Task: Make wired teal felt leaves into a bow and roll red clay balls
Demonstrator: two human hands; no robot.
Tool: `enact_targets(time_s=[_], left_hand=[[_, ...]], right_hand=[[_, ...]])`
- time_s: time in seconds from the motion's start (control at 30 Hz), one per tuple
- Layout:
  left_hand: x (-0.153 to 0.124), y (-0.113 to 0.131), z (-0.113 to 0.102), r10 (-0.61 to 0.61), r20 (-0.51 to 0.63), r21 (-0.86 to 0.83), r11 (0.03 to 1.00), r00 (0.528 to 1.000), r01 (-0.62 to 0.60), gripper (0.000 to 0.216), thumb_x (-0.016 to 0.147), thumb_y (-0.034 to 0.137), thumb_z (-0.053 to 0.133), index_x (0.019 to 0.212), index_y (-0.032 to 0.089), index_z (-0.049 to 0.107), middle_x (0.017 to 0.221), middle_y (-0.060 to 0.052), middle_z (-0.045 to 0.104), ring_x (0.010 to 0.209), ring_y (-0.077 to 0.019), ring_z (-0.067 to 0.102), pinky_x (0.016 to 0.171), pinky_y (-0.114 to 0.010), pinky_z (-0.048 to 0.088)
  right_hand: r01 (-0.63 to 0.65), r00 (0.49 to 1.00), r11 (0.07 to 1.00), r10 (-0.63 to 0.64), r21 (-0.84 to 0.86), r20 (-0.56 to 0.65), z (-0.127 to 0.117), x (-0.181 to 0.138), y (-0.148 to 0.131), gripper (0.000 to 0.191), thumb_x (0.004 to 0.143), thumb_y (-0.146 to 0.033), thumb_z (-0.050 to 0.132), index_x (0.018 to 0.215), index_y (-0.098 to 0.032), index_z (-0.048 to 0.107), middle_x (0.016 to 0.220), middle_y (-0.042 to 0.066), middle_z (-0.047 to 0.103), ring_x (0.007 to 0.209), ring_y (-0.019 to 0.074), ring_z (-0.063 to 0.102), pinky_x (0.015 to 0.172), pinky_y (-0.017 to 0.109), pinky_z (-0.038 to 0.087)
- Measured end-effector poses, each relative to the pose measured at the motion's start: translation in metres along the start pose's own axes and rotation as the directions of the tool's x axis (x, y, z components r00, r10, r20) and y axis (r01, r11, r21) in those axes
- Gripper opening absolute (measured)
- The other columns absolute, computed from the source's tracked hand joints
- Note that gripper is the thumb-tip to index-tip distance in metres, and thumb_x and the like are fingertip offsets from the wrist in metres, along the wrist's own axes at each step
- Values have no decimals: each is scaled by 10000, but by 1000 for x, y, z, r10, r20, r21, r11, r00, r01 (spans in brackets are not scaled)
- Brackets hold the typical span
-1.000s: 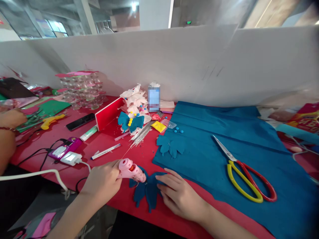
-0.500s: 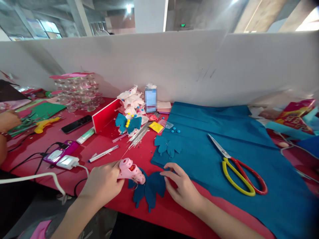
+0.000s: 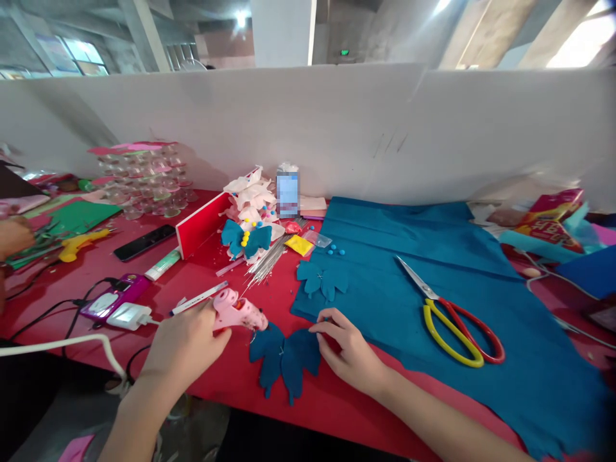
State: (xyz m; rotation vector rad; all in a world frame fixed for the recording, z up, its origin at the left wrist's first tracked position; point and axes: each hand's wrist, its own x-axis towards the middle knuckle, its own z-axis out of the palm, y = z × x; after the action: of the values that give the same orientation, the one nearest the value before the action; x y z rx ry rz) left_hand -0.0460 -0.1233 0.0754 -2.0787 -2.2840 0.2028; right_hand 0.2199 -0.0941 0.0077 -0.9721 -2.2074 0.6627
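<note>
Left hand [image 3: 185,343] is clenched around the pink glue gun [image 3: 238,312], lower centre-left, nozzle aimed right at the blue felt cutout [image 3: 283,356]. Right hand [image 3: 349,350] pinches the cutout's right edge against the red table [image 3: 212,276], fingertips closed on the felt. The cutout lies flat at lower centre, just off the big blue felt sheet [image 3: 433,282]. Judging by looks: thin, light, floppy, not fragile; best held by a lobe edge, away from the glued middle. Gun is rigid, with a likely hot tip. Containers: small clear bag [image 3: 317,239] at centre, contents unclear; stacked clear cups [image 3: 144,179] at upper left look empty.
</note>
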Motion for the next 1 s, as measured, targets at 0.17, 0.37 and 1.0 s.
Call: enact_targets(time_s=[0.17, 0.37, 1.0], left_hand=[[-2, -7, 1, 107, 45, -118, 988, 993, -101, 191, 720, 317, 496, 818, 227, 633, 773, -68, 713, 765, -280, 675, 601, -312, 426], [13, -51, 18, -228, -73, -242, 949, 971, 205, 368, 800, 485, 427, 624, 207, 591, 604, -92, 657, 636, -266, 639, 566, -299, 405], [92, -104, 64, -421, -255, -421, 859, 871, 292, 457, 843, 495, 411, 1055, 132, 588, 913, -177, 683, 913, -326, 639, 749, -358, 455]], right_hand=[[-60, 996, 997, 57, 48, 69, -2, 3, 1, 214, 886, -190, 465, 1036, -193, 617, 1045, 105, 580, 967, 194, 581, 817, 315, 517], [-149, 956, 987, 159, -62, 248, -6, 21, 0, 335, 813, -374, 640, 1096, -203, 587, 1037, 82, 610, 900, 203, 592, 747, 320, 523], [-618, 786, 555, 451, 557, 424, -60, 19, 20, 284, 787, -413, 649, 946, -189, 581, 836, 25, 677, 757, 164, 657, 666, 283, 523]])
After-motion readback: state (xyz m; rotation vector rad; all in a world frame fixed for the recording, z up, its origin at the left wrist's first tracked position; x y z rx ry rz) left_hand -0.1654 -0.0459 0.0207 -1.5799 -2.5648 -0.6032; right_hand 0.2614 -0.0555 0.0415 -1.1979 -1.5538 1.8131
